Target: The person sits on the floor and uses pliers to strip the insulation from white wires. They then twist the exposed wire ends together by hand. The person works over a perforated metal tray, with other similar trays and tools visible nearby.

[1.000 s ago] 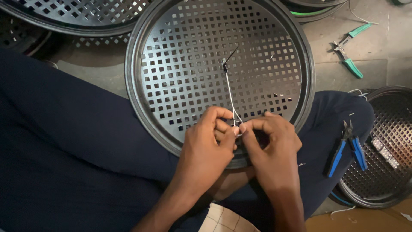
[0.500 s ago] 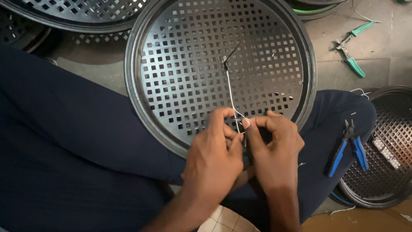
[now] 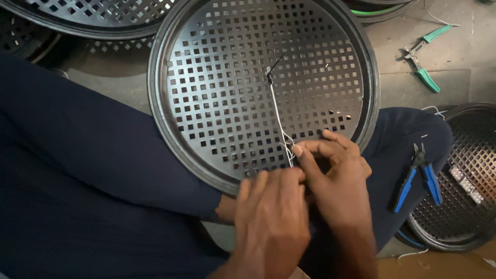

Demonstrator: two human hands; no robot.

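Note:
A round black perforated tray [image 3: 206, 93] rests tilted on my lap. A thin white wire [image 3: 277, 111] runs from a black tie near the tray's centre down to its near rim. My right hand [image 3: 336, 170] pinches the wire's lower end between thumb and forefinger at the rim. Just below and to the left lies my left hand [image 3: 271, 212], fingers curled over the tray's near edge, touching the right hand. What the left fingers hold is hidden.
Blue-handled cutters [image 3: 418, 175] lie on my right knee. Green-handled pliers [image 3: 423, 57] sit on the floor at the upper right. More perforated trays lie at the right [image 3: 465, 206] and along the top left [image 3: 77, 15].
My left hand has dropped down from the wire toward the tray's near rim. The right hand has stayed at the wire's lower end.

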